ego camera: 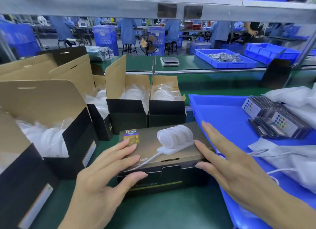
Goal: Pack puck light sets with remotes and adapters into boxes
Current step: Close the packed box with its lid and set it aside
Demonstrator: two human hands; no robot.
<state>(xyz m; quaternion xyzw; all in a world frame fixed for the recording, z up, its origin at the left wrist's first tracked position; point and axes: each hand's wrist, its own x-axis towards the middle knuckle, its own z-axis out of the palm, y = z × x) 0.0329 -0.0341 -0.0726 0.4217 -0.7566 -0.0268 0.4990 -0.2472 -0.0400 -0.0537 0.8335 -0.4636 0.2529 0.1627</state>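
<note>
A closed puck light box (164, 175), black and gold with a picture of white pucks on its lid, lies on the green mat in front of me. My left hand (102, 177) rests on its left end, fingers straight on the lid and thumb against the front face. My right hand (227, 162) touches the box's right end with straight fingers. Several open boxes (128, 115) stand behind and to the left, with white bagged puck lights inside. Remotes (277, 119) with coloured buttons lie stacked in the blue tray (222, 112) on the right.
White bagged adapters with cables (290, 162) lie at the tray's right. Across the green conveyor stand a small scale (170, 61) and blue bins (224, 58) with parts. A metal shelf rail crosses overhead. People work at benches far behind.
</note>
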